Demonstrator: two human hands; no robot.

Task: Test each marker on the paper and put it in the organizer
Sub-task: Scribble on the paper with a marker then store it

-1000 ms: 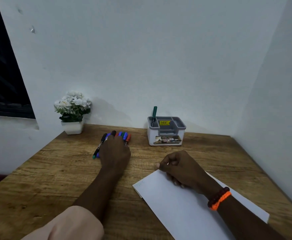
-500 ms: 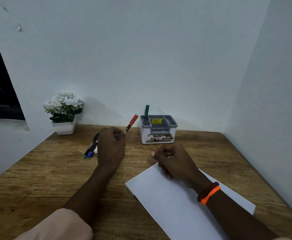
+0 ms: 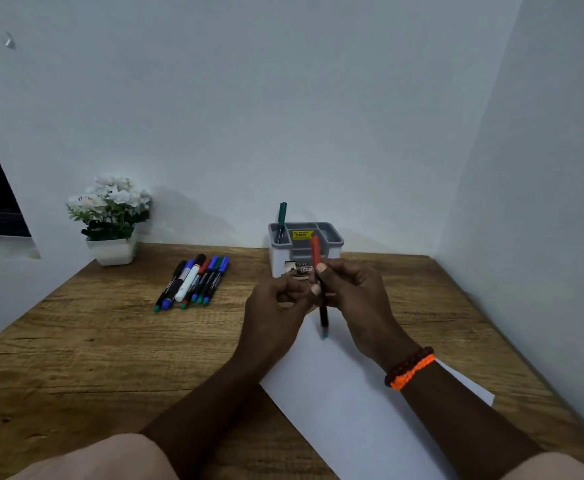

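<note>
Both hands meet over the far end of the paper (image 3: 352,393); together they hold one red-capped marker (image 3: 320,285), standing almost straight up, red cap on top and a small teal end pointing down. The right hand (image 3: 359,299) wraps its fingers round the dark body just under the cap; the left hand (image 3: 276,306) pinches the marker lower down with its fingertips. The cap looks like it is on, so I think pulling it off comes next.

Here is what could go wrong; if the cap is stuck and then pops off fast, a hand may jerk, and the organizer (image 3: 306,249) sits just behind the marker, so it could get bumped. A green marker (image 3: 281,216) stands in its back left slot and could tip over. The cap could also fly off and roll along the table (image 3: 93,358). The tip could poke a finger and leave ink there. The paper has nothing pressing it down now; it may slide when the tip drags on it, and the test line could run onto the wood.

The other markers (image 3: 193,282) lie side by side to the left, near the flower pot (image 3: 112,249); they are well apart from the hands, so they look safe.
</note>
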